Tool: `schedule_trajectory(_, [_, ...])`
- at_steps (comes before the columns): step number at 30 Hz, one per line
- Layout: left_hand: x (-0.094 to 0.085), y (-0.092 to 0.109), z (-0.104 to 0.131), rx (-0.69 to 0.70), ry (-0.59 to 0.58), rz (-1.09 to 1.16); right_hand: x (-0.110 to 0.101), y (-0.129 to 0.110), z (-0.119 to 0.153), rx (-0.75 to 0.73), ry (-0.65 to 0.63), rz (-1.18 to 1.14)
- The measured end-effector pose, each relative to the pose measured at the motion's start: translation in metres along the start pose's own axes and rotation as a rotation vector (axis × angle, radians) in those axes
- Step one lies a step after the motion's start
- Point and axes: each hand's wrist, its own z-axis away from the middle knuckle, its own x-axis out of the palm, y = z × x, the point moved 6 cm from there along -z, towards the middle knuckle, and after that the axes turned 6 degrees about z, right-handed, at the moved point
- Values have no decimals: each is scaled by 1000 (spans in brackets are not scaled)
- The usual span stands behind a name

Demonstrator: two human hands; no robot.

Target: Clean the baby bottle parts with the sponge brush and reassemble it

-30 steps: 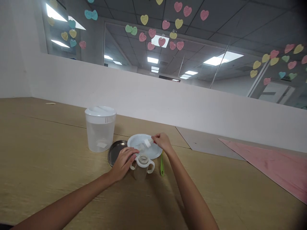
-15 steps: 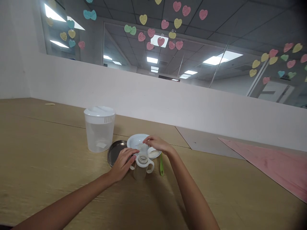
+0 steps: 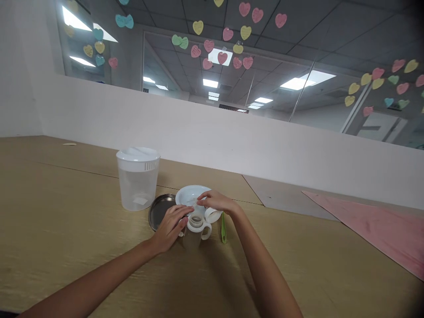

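Observation:
A clear cup (image 3: 193,237) with two white handles and an open round mouth stands on the table. At its left side is my left hand (image 3: 170,227), its fingers reaching over the cup's far left edge; what they touch is hard to make out. Behind the cup sits a white plate (image 3: 185,193). My right hand (image 3: 215,201) hovers over the plate's right part, fingertips bent down near something clear that is too small to name. A white lid (image 3: 212,215) lies beside the cup under my right hand. The green handle (image 3: 223,229) of a utensil rests to the right.
Left of the plate lies a round dark metal tray (image 3: 159,212). A lidded translucent bucket (image 3: 137,185) stands behind it. Farther right is a pink sheet (image 3: 374,225). A white wall (image 3: 198,128) runs along the table's back.
The cup has shifted slightly left, towards my left hand. Both hands have stayed nearly in place, with small finger movements.

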Motion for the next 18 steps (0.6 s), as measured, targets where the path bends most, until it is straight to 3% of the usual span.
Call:
schedule_trajectory(8, [1, 0, 0, 11, -33, -11, -8, 26, -2, 109, 1, -61])
schedule_trajectory(18, [0, 3, 0, 11, -20, -27, -4, 29, -1, 59, -118, -11])
